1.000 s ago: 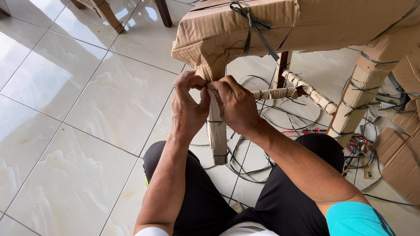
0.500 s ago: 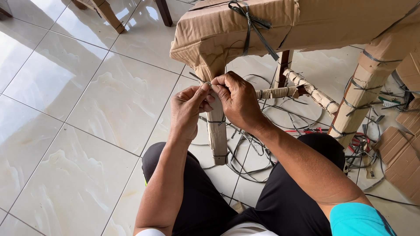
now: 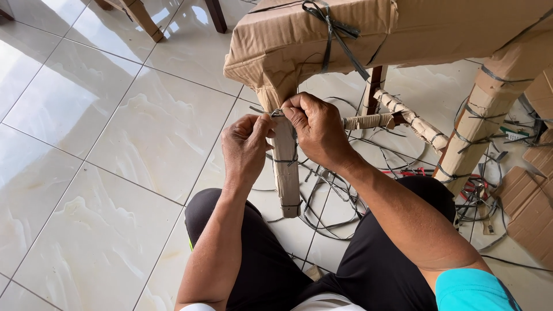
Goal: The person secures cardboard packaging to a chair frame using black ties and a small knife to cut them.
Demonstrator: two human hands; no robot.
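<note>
Strap pinched at the top of the wrapped leg

I see the thin dark strap [image 3: 277, 113] between my left hand [image 3: 246, 147] and right hand [image 3: 315, 129], both gripping it, against the rough cardboard-wrapped leg [image 3: 286, 173]; glossy tile floor [image 3: 115, 144] beneath.

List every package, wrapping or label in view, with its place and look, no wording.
Cardboard wrapping: top, brown, around furniture, tied with dark strap.
Wrapped leg: centre, tan, between left hand and right hand.
Cardboard scraps: right edge, flat, brown.
</note>
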